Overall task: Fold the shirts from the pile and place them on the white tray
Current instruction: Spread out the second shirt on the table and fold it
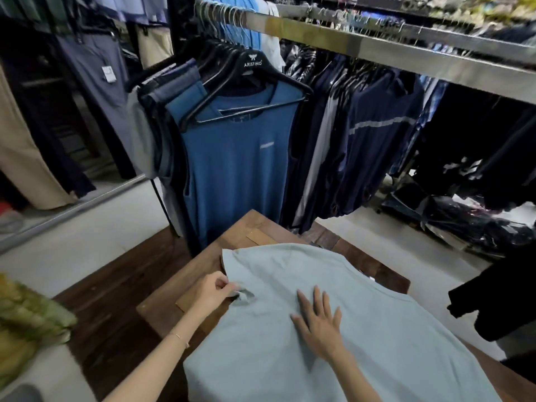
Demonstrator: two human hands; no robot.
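The shirt (362, 329) lies spread on the worktop (255, 227), covering its near part. Bare worktop shows beyond it at 11 to 12 o'clock. The left hand (210, 293) is at the shirt's 9 o'clock edge and pinches a fold there. The right hand (319, 323) lies flat on the shirt near its middle, to the right of the left hand.

Behind the worktop at 12 o'clock, a sleeveless top (232, 169) hangs on a hanger (252, 71). A rail (406, 44) runs from 12 to 2 o'clock with garments hanging under it. At 3 o'clock another garment (499, 294) hangs beside the worktop. At 8 o'clock a stack of folded cloth (26, 320) sits well apart from the worktop.
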